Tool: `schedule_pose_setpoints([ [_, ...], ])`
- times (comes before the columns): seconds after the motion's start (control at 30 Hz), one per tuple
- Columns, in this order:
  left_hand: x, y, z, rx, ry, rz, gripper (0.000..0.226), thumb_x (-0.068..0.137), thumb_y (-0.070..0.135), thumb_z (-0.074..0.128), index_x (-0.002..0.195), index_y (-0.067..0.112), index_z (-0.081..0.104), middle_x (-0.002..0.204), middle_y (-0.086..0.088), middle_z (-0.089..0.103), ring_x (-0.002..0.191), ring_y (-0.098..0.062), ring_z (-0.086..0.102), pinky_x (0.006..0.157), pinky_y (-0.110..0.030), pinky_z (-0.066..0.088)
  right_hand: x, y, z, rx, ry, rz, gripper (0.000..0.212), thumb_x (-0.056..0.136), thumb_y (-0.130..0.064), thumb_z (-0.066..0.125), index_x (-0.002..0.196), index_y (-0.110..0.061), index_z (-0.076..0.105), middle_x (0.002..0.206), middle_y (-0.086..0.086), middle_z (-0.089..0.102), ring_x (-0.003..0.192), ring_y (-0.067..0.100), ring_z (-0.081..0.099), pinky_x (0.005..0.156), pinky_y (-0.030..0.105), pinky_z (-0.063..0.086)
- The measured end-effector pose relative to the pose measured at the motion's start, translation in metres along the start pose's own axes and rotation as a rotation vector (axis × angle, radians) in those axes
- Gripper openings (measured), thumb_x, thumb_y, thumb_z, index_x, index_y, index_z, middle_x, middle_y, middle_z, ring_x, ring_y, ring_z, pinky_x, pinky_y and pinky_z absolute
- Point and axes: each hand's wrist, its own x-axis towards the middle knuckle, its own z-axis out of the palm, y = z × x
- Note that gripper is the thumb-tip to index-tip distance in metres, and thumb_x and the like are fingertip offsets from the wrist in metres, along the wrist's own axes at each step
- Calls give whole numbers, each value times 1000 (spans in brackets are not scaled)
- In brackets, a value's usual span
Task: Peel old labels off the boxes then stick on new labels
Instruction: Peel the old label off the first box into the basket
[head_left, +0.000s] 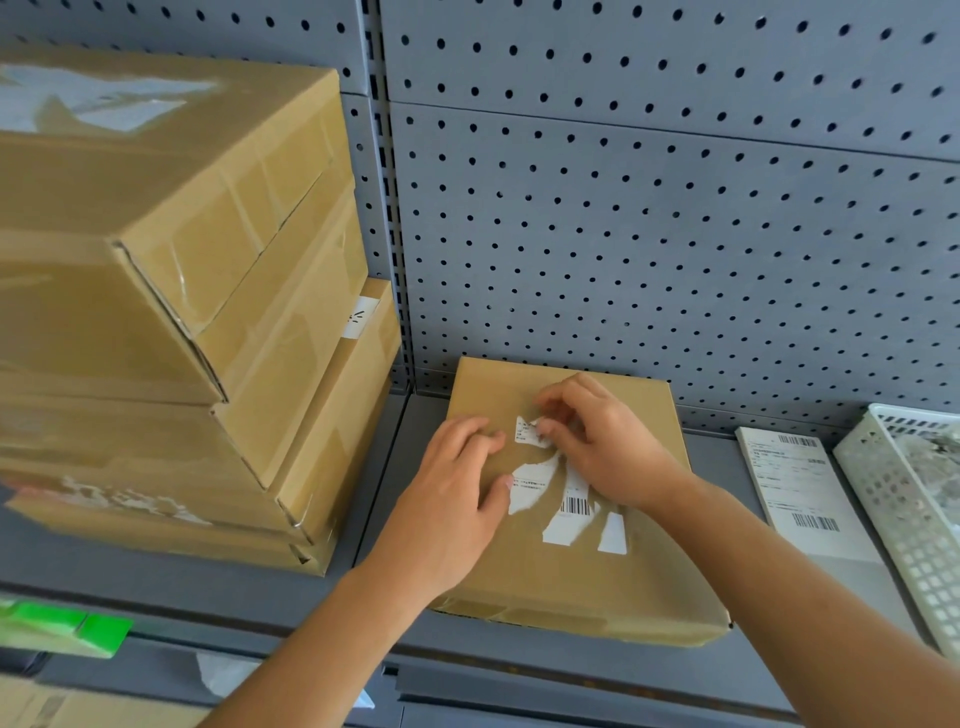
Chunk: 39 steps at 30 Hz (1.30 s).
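I've got the flat box (571, 571) in front of me, its old label (566, 506) torn into white strips across the lid. My right hand (597, 447) pinches a small scrap (527, 432) near the lid's far edge between thumb and fingertip. My left hand (457, 488) presses the lid's left part, fingers loosely bent. I'd pull low and slow along the cardboard, holding the box down, so the paper lifts whole. The new label sheet (795, 483) waits just right of the box
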Motion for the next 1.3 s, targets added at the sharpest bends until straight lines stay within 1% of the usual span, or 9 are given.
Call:
schedule_pose_setpoints([
  [0.1,0,0,0,-2,2,-9,47,104,39,47,147,21,45,152,21,24,143,10,15,90,5,20,2,0,5,-94,21,-77,7,93,-13,68,99,-17,68,101,-11,52,94,9,52,84,16,42],
  [0.23,-1,2,-1,-8,-6,-22,47,104,40,46,148,23,44,151,24,21,137,18,11,94,-1,21,-3,-4,3,5,67,-27,11,95,-11,65,89,-21,64,89,-17,59,86,5,52,76,16,39],
  [0.4,0,2,-2,-8,-19,-29,47,104,40,46,148,22,44,152,23,22,135,20,10,101,-10,24,-14,-10,-14,368,118,168,10,99,-15,61,92,-21,66,82,-7,72,74,15,66,76,31,54],
  [0.5,-1,1,-2,-6,-24,-29,47,104,39,46,148,22,44,153,23,22,142,14,13,103,-10,23,-13,-2,-21,290,154,201,19,99,-10,57,98,-26,66,76,-5,68,64,17,63,69,35,55],
  [0.63,-1,1,-2,-7,-24,-28,47,104,40,46,148,22,44,153,23,22,144,11,14,103,-10,23,-10,3,-22,121,136,251,30,99,-4,45,97,-23,68,60,-16,54,48,6,48,47,16,37],
  [0.83,0,0,0,0,-14,-23,47,104,40,47,147,23,45,152,24,23,143,11,15,100,-10,25,-2,3,-15,-47,102,276,31,97,-12,42,98,-24,70,90,-15,64,55,0,49,57,22,36],
  [1.0,1,-1,1,6,-16,-11,46,104,40,46,146,23,46,152,24,23,137,19,9,91,4,17,3,8,-7,-156,154,232,26,98,-16,45,96,-24,70,93,-15,65,68,6,54,61,29,44],
  [1.1,1,-2,1,0,-7,-11,46,104,39,47,146,22,46,152,23,24,139,17,11,94,1,18,1,9,-4,-213,159,206,25,97,-13,46,94,-21,69,95,-13,65,77,13,58,65,31,48],
  [1.3,1,-1,1,-10,-12,-15,47,104,39,47,148,22,45,151,23,23,136,19,10,100,-6,20,-3,15,-5,-165,184,190,24,97,-11,46,94,-21,67,91,-15,61,61,7,51,59,30,40],
])
